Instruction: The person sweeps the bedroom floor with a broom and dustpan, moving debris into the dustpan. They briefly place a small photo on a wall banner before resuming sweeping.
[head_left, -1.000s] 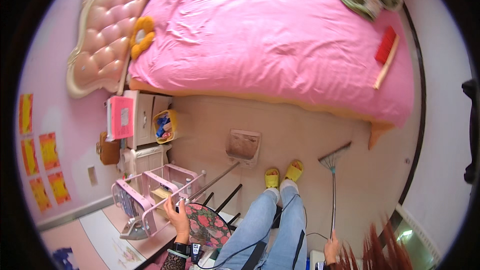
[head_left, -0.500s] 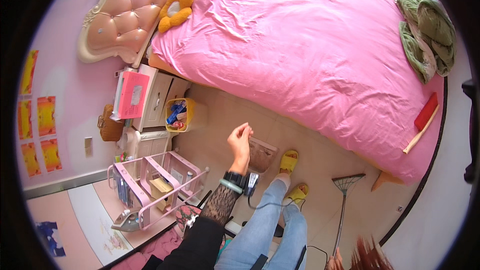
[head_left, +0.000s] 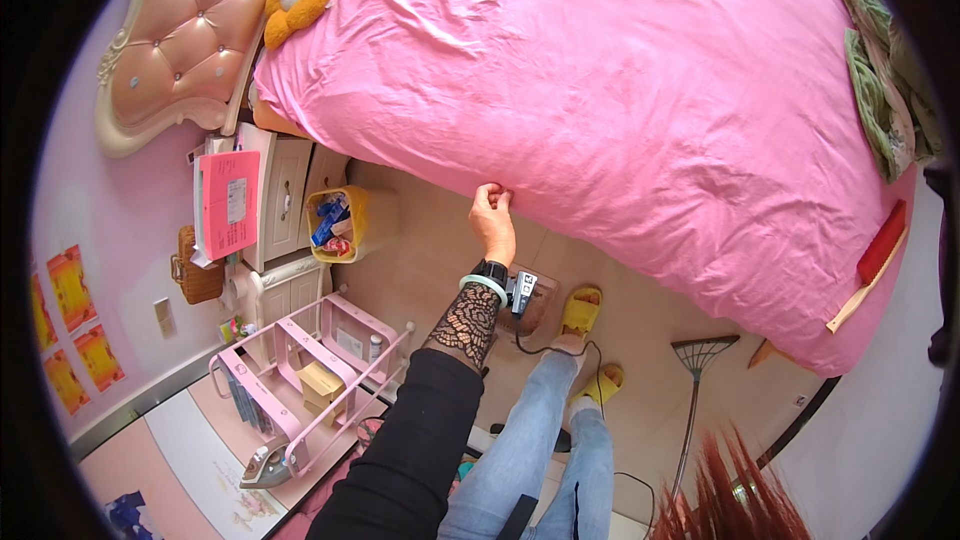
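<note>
My left hand (head_left: 494,222) is raised at the side of the bed with the pink sheet (head_left: 540,90); its fingers are pinched together at the sheet's lower edge, and whether they touch the cloth or hold something small does not show. Around that wrist are a dark band, a pale green bangle (head_left: 484,288) and a small device (head_left: 523,294) with a cable. A long-handled rake (head_left: 690,380) with a fan-shaped head slants down at the lower right. My right hand is at the lower end of its handle, mostly covered by reddish-brown strands (head_left: 730,500).
A yellow bin (head_left: 368,228) stands beside the white nightstand (head_left: 287,202). On the lower left table are a pink rack (head_left: 290,350) and an iron (head_left: 268,468). A red brush (head_left: 884,240) and green cloth (head_left: 880,90) lie on the bed. A dustpan (head_left: 540,300) lies near my yellow slippers.
My left hand has moved up and forward from over the floor to the bed's edge. The view has shifted, and the reddish strands now cover more of the lower right.
</note>
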Demonstrator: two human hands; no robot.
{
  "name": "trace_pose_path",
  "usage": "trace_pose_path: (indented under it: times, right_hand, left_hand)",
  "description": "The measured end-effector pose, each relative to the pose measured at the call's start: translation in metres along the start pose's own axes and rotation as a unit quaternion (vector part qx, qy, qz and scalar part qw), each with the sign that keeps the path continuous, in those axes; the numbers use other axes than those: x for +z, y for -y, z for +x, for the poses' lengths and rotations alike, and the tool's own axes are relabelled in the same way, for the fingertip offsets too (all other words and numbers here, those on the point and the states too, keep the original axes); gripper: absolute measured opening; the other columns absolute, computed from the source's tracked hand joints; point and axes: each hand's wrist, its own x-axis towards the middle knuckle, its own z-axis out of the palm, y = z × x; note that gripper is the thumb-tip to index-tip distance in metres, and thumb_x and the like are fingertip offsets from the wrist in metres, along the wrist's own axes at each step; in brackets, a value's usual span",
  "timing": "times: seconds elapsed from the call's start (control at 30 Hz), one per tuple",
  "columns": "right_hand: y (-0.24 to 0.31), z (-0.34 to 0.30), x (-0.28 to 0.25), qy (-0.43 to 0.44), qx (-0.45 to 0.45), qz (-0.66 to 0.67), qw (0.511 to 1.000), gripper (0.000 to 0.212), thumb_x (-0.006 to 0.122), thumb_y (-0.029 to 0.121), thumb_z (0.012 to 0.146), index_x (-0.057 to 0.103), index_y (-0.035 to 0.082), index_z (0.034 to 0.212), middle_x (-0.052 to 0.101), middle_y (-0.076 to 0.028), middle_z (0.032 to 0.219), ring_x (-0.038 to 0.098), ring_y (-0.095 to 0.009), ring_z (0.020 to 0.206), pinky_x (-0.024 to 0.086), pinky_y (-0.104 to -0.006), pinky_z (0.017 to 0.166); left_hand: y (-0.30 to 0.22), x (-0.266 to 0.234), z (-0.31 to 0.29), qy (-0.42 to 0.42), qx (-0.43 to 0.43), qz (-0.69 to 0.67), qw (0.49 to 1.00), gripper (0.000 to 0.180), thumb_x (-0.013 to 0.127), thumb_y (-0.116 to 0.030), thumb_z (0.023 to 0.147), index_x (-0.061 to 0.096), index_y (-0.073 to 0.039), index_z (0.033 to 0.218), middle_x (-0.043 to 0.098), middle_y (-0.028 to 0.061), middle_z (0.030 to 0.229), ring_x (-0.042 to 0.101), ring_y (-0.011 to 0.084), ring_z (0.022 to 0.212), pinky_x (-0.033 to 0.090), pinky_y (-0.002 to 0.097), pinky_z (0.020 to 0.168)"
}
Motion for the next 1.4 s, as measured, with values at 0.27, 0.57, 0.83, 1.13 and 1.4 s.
trace_pose_path:
  times: [0.27, 0.57, 0.83, 1.13, 1.4]
  right_hand:
    - [-0.011, 0.005, 0.002, 0.0, -0.025, 0.017, 1.0, 0.046, 0.054, 0.016, 0.086, 0.053, 0.004, 0.131, 0.064, -0.016, 0.078, 0.061, -0.025, 0.067, 0.049, -0.0382, 0.064]
    - [-0.051, 0.04, 0.0, -0.014, -0.128, 0.063, 0.99, 0.045, 0.053, 0.02, 0.087, 0.054, 0.003, 0.129, 0.065, -0.015, 0.081, 0.062, -0.023, 0.068, 0.049, -0.0369, 0.064]
    - [-0.13, 0.039, 0.01, -0.039, -0.201, 0.149, 0.967, 0.045, 0.053, 0.024, 0.087, 0.055, 0.002, 0.127, 0.066, -0.014, 0.083, 0.063, -0.021, 0.069, 0.05, -0.0358, 0.064]
    - [-0.142, -0.028, 0.031, 0.053, -0.075, 0.484, 0.87, 0.051, 0.05, -0.003, 0.084, 0.049, 0.004, 0.134, 0.052, -0.009, 0.056, 0.051, -0.02, 0.041, 0.043, -0.0347, 0.039]
    - [-0.139, -0.099, 0.034, 0.024, -0.161, 0.442, 0.882, 0.015, 0.053, 0.003, 0.086, 0.058, 0.007, 0.099, 0.053, -0.006, 0.053, 0.053, -0.019, 0.04, 0.042, -0.0348, 0.037]
  left_hand:
    - [0.007, -0.025, -0.001, 0.051, 0.177, 0.063, 0.981, 0.01, 0.066, -0.007, 0.085, 0.059, 0.0, 0.083, 0.06, 0.008, 0.069, 0.056, 0.0171, 0.063, 0.046, 0.0334, 0.06]
    - [0.004, -0.158, -0.244, 0.122, -0.025, -0.191, 0.974, 0.007, 0.061, -0.005, 0.09, 0.057, -0.005, 0.084, 0.054, -0.0022, 0.07, 0.051, 0.0058, 0.063, 0.043, 0.0215, 0.057]
    - [-0.063, -0.376, -0.387, -0.024, 0.201, 0.099, 0.974, 0.011, 0.072, -0.005, 0.077, 0.061, -0.003, 0.079, 0.057, 0.01, 0.094, 0.054, 0.0263, 0.096, 0.044, 0.0364, 0.087]
    - [0.032, -0.459, -0.403, 0.09, 0.111, 0.323, 0.936, 0.02, 0.083, -0.025, 0.063, 0.07, -0.015, 0.075, 0.038, 0.02, 0.128, 0.045, 0.0383, 0.117, 0.038, 0.0418, 0.099]
    - [0.072, -0.484, -0.344, 0.242, 0.072, 0.243, 0.937, 0.02, 0.08, -0.019, 0.069, 0.068, -0.006, 0.078, 0.062, 0.012, 0.089, 0.057, 0.0293, 0.091, 0.046, 0.04, 0.084]
